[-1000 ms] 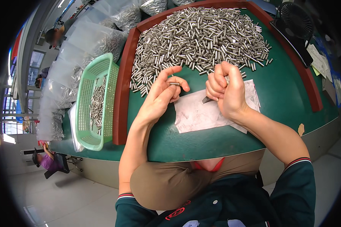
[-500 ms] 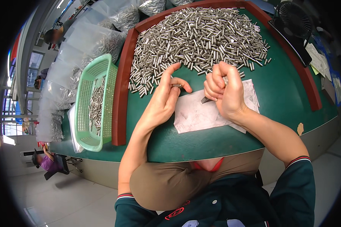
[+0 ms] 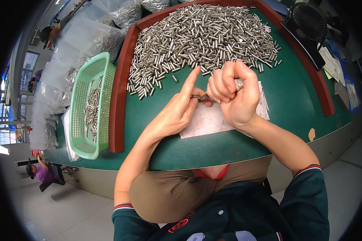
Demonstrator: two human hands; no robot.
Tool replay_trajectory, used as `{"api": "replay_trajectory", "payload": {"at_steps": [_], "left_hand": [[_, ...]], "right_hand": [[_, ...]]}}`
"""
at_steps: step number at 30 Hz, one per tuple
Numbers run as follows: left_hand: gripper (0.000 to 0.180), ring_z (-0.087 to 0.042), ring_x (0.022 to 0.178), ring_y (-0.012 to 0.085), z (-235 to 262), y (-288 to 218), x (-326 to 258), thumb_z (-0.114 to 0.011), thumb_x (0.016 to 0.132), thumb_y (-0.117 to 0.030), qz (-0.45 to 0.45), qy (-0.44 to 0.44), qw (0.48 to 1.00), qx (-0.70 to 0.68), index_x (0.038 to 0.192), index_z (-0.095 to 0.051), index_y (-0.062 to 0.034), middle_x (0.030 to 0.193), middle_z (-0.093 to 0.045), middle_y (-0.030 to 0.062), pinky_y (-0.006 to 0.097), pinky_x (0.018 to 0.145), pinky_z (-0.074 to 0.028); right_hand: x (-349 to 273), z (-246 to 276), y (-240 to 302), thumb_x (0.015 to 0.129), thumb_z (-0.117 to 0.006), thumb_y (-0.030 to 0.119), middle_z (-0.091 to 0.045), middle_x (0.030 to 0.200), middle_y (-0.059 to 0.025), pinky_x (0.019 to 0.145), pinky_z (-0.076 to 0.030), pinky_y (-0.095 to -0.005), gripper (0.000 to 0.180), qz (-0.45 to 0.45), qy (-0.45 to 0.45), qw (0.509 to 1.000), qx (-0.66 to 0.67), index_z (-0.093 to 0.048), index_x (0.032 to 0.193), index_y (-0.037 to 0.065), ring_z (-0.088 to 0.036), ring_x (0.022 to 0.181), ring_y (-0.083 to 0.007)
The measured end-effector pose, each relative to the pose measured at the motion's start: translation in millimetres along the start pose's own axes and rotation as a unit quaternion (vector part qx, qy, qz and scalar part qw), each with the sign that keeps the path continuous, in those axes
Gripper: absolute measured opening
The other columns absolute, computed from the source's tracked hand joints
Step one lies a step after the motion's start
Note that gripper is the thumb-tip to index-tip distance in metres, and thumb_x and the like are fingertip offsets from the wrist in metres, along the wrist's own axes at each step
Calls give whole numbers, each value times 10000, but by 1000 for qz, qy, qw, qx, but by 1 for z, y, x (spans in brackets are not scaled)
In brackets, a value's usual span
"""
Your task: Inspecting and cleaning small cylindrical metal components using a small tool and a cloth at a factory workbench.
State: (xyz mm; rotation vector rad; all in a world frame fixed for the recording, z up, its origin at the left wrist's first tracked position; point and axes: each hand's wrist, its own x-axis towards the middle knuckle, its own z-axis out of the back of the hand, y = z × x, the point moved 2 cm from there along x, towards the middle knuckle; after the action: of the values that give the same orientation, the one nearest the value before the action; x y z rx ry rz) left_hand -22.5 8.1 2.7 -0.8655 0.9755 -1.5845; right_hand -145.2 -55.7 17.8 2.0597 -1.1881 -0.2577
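Note:
My left hand (image 3: pixel 173 114) pinches a short metal pin (image 3: pixel 196 97) between thumb and bent fingers, with the index finger stretched out. My right hand (image 3: pixel 239 92) is closed in a fist around a tool whose white-wrapped handle (image 3: pixel 239 84) pokes out at the top. The tool's narrow grey blade (image 3: pixel 204 97) reaches out toward the left hand and meets or nearly meets the pin's end; its exact kind is hidden. Beneath both hands lies a stained pale cloth (image 3: pixel 205 122). Just beyond them spreads a large heap of similar metal pins (image 3: pixel 205 38).
A green plastic basket (image 3: pixel 103 104) holding pins stands at the left, beside the dark red wooden rail (image 3: pixel 118 104). Clear bags of pins (image 3: pixel 104 40) line the far left. A black fan (image 3: pixel 307 24) and papers (image 3: pixel 332 64) sit at the right. Another person (image 3: pixel 46 172) sits far left.
My right hand has moved left toward my left hand, bringing the blade to the pin. The whole view has shifted slightly, so the table appears farther left.

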Motion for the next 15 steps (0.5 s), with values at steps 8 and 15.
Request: {"api": "replay_trajectory", "payload": {"at_steps": [8, 15], "left_hand": [[648, -558, 869, 288, 0, 0, 0, -330, 793, 84, -17, 6, 1000, 20, 1352, -25, -35, 895, -563, 195, 353, 824, -392], [647, -559, 852, 286, 0, -1, 0, -334, 791, 84, -14, 11, 999, 28, 1352, -32, -32, 889, -561, 189, 352, 818, -395]], "right_hand": [[1, 2, -2, 888, -249, 290, -242, 442, 6, 426, -230, -255, 405, -5, -9, 1000, -20, -265, 528, 106, -200, 409, -96], [4, 2, -2, 888, -257, 317, -229, 435, 14, 413, -215, -252, 418, -45, -19, 999, -1, -262, 524, 111, -183, 400, -93]]}}
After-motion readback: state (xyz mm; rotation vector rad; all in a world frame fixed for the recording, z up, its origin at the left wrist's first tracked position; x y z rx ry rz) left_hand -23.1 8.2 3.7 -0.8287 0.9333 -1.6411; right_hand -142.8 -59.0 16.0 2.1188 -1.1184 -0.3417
